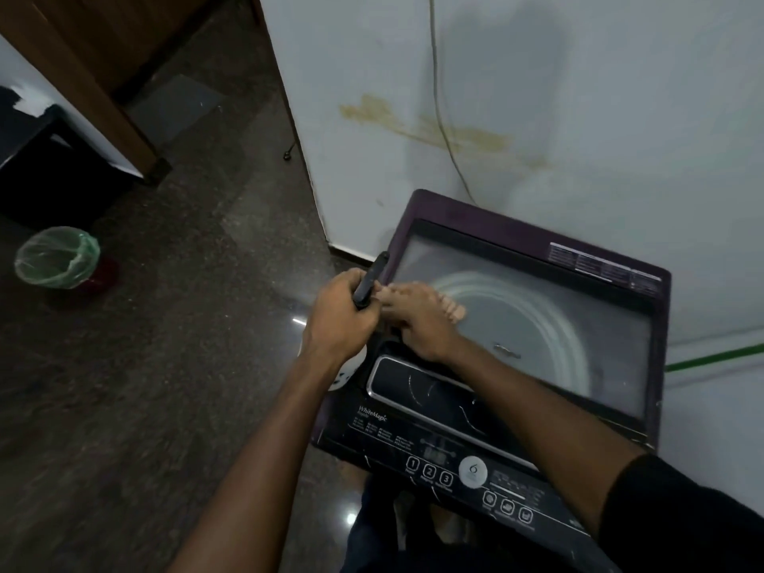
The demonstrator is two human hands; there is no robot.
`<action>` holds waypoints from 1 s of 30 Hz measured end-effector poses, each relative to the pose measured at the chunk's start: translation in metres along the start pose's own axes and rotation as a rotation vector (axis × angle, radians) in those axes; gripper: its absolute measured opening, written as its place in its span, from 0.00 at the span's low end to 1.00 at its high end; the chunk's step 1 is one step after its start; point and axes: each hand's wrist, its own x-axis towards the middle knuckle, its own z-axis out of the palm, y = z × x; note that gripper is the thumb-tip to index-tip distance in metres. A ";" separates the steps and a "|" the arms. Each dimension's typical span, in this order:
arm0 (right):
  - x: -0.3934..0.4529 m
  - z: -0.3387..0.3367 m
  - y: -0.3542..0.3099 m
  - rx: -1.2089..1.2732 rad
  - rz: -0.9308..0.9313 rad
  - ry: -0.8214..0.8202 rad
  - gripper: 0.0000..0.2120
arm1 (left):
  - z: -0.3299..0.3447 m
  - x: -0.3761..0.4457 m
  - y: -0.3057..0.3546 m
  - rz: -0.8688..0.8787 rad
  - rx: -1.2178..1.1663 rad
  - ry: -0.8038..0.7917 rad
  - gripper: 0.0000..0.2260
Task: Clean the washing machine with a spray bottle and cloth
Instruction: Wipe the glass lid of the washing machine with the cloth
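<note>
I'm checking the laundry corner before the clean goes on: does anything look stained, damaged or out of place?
Yes. A yellowish-brown stain streaks across the white wall above the washing machine. A small, blurred smudge or scrap sits on the machine's glass lid.

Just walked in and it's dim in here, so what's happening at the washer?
A person stands over a top-loading washing machine by the wall. The left hand grips a slim black object, too blurred to identify. The right hand rests on the closed glass lid. No cloth is visible.
</note>
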 end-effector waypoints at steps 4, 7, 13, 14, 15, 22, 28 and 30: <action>-0.042 -0.022 0.041 0.006 -0.058 0.032 0.28 | -0.001 -0.013 -0.005 -0.026 0.013 0.041 0.10; -0.023 -0.044 0.066 -0.041 0.280 0.197 0.30 | -0.005 -0.022 -0.005 -0.038 0.015 0.044 0.10; -0.036 0.002 0.007 0.049 0.061 0.075 0.26 | 0.004 -0.027 0.002 -0.052 0.056 0.064 0.04; -0.056 0.002 0.016 0.030 0.019 0.063 0.31 | 0.005 -0.028 0.001 -0.053 0.050 0.071 0.04; -0.074 -0.005 0.029 0.026 0.011 0.090 0.33 | 0.005 -0.029 0.000 -0.053 0.042 0.072 0.03; -0.041 -0.038 0.053 -0.013 0.433 0.238 0.27 | 0.016 -0.037 0.013 -0.029 0.042 0.004 0.02; -0.073 -0.037 0.061 0.191 0.211 0.133 0.28 | 0.035 -0.041 0.021 -0.015 0.018 -0.037 0.02; -0.078 -0.047 0.078 0.059 0.397 0.238 0.30 | 0.041 -0.043 0.023 -0.012 0.037 -0.051 0.05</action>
